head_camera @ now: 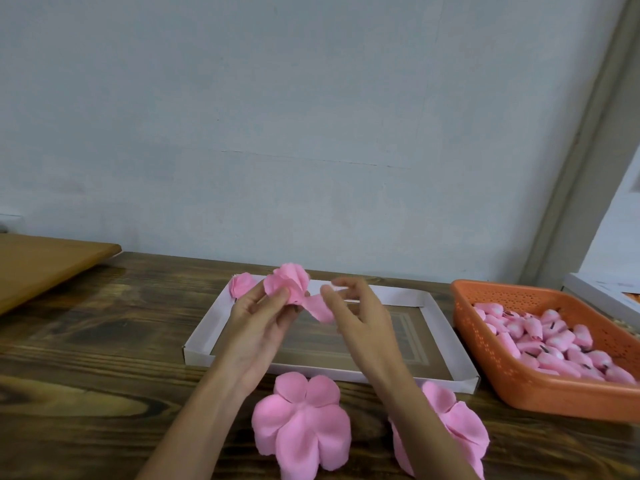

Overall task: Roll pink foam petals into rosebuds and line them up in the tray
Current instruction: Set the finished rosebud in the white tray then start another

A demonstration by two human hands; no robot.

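Observation:
My left hand [260,315] pinches a partly rolled pink foam rosebud [287,282] above the white cardboard tray [446,327]. One loose petal [320,306] of it hangs down to the right. My right hand [356,306] hovers just beside that petal, fingers loosely curved and holding nothing. One finished rosebud [241,284] stands in the tray's far left corner. Two flat stacks of pink petals lie on the table in front of the tray, one in the middle [301,422] and one to the right [450,427], partly hidden by my right forearm.
An orange plastic basket [512,379] with several pink foam buds stands to the right of the tray. A lighter wooden board [45,265] lies at the far left. The wooden table [104,341] ends at a pale wall behind.

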